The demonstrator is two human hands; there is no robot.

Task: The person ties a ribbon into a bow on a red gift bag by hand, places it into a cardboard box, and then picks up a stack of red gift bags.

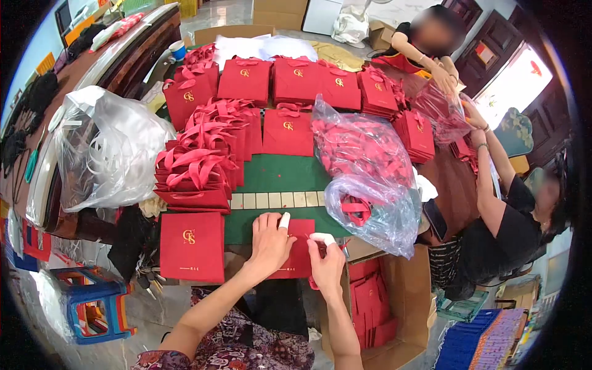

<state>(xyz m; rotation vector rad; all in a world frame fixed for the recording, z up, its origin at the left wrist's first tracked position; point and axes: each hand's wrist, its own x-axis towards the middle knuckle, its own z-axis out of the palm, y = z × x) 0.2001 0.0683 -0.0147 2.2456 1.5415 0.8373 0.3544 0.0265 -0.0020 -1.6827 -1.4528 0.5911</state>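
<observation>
A red paper bag (295, 269) lies flat at the table's front edge, between my two hands. My left hand (270, 239) is closed over its upper left part, thumb against the bag; a white covering wraps one finger. At the bag's upper right, my right hand (327, 259) pinches with thumb and forefinger, and a white wrap covers one fingertip too. What sits in that pinch is too small to make out. To the left, a stack of red bags (192, 246) with gold lettering lies at the edge. A row of pale tiles (275, 200) runs just beyond my hands on the green surface (280, 171).
Ribbon-handled red bags (197, 161) stand in rows. A clear plastic bag of red ribbons (364, 142) lies right; another plastic bag (111, 148) holds white material left. A cardboard box (404, 302) of red bags stands below right. Two people (493, 209) work at the right side.
</observation>
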